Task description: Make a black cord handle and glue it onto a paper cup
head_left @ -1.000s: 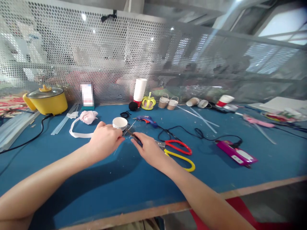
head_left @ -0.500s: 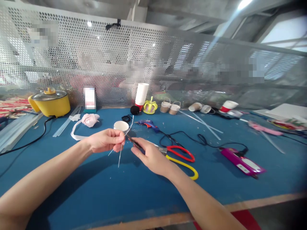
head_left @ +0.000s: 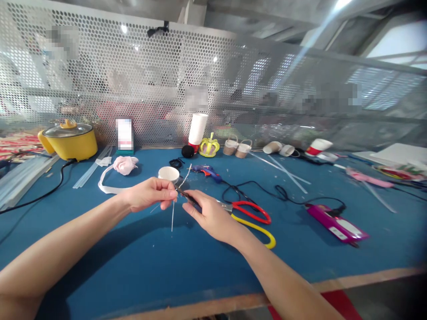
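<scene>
Left hand [head_left: 155,194] pinches white wire [head_left: 172,217], right hand [head_left: 208,216] grips pliers [head_left: 185,195]; we find the phone screen [head_left: 124,134] too blurred to read.

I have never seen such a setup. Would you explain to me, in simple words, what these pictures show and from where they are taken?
There is no machine here, only a person's two bare hands. Every picture comes from one camera worn on the person's head, looking forward and down. The left hand pinches thin white strands. The right hand holds a dark-handled tool, probably pliers, its tip close to the strands; whether it grips them is too small to tell. On the blue table are a small white container, a blue glue gun, red-and-yellow-handled scissors and a pink fabric rose. A yellow pot stands farther left.
</scene>
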A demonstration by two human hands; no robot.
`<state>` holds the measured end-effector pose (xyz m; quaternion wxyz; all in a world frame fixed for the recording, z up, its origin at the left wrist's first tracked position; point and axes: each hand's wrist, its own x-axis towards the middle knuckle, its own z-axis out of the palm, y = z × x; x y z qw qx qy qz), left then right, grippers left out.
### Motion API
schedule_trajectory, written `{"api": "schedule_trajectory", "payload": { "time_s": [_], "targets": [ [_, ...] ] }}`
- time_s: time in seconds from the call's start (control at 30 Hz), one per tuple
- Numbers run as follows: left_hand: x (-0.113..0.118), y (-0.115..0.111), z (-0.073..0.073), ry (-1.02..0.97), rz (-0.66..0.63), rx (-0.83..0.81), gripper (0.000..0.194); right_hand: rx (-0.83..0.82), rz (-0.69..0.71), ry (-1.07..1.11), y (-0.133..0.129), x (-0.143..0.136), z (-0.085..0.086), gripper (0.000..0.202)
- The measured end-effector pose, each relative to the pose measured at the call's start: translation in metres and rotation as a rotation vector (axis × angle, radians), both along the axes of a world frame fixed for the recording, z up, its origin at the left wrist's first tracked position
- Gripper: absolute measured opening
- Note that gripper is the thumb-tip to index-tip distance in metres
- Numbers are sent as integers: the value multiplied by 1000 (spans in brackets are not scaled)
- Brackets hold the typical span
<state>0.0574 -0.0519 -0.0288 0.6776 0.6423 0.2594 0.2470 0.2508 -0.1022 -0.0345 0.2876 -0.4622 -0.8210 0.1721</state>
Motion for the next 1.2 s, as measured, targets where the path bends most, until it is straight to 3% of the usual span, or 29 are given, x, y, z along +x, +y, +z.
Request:
{"api": "schedule_trajectory", "payload": {
  "time_s": [0.13, 0.27, 0.37, 0.47, 0.53, 0.6, 0.7, 0.77, 0.87, 0.93, 1.03, 1.1, 1.13, 1.2],
  "targets": [
    [0, -1, 0, 20, 9, 47, 25, -2, 2, 1, -1, 0, 0, 24],
    [2, -5, 5, 161, 91, 266, 28, 4, -23, -38, 0, -1, -2, 24],
    [8, -13, 7, 413, 257, 571, 25, 27, -74, -94, 1, -3, -7, 23],
    [15, -25, 9, 715, 503, 1025, 20, 32, -119, -108, 2, -8, -12, 21],
    [15, -29, 13, 825, 576, 1159, 18, 19, -125, -87, 2, -9, -13, 21],
    [8, -28, 19, 784, 502, 1050, 20, 10, -110, -37, 2, -9, -10, 21],
    [-8, -15, 28, 446, 185, 700, 29, -15, -53, 62, 0, -5, -1, 24],
    [-15, -4, 27, 275, 77, 517, 30, -48, -8, 101, -2, -2, 4, 26],
    [-13, 3, 18, 200, -41, 373, 29, -73, 34, 93, -4, -2, 5, 26],
    [-4, -3, 13, 309, 46, 454, 28, -57, 13, 59, -2, -4, 2, 25],
    [8, -21, 14, 632, 382, 888, 22, -25, -62, 7, 1, -7, -6, 24],
    [10, -29, 20, 757, 517, 1094, 20, -21, -78, 3, 2, -8, -9, 23],
    [9, -30, 23, 766, 504, 1094, 21, -23, -70, 16, 2, -8, -9, 23],
    [2, -26, 27, 644, 354, 919, 24, -34, -43, 70, 1, -8, -6, 24]
  ]
}}
